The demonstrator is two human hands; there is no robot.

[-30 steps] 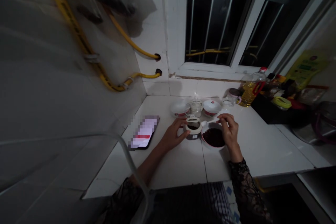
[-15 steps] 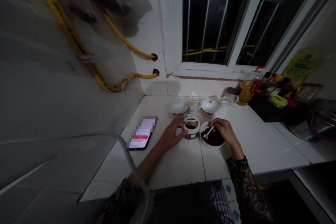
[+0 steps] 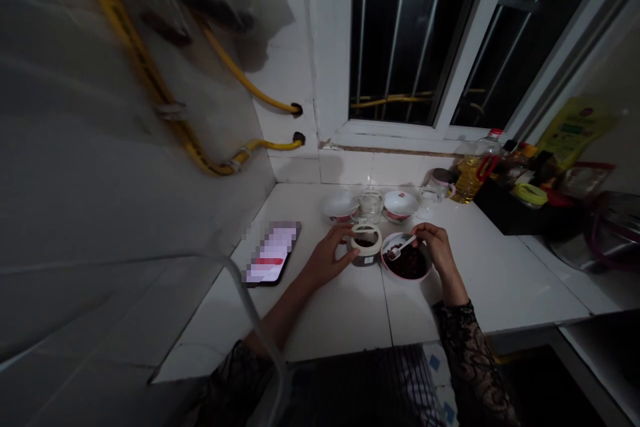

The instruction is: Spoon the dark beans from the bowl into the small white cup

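The right hand (image 3: pixel 437 248) grasps a small white spoon (image 3: pixel 403 247) by the end of its handle, pinched between thumb and fingers. The spoon slants down and to the left from the fingertips; its head lies over the dark filling of the near bowl (image 3: pixel 393 241). Whether the head touches that filling cannot be determined. The fingers are outside the bowl's far right edge, above the rim.

The left hand (image 3: pixel 326 259) grips a small jar (image 3: pixel 360 258) — thumb on the near side of the pale collar, fingers on the far left side. The jar stands upright on the white tiled counter (image 3: pixel 340 320), just left of the near bowl.

Containers noted. The jar: pale collar, open top, small label in front, dark contents inside. The near bowl: white interior, pinkish rim, holding a quantity of dark reddish bits, individual pieces hard to make out. Behind these stand, left to right, a pale bowl (image 3: pixel 334 204), a clear glass jar (image 3: pixel 371 205) and a white bowl with a red pattern (image 3: pixel 401 197) — contents of the first two not discernible. Further right, near the wall, a bottle (image 3: pixel 468 177) with a red cap and handle holds yellow liquid.
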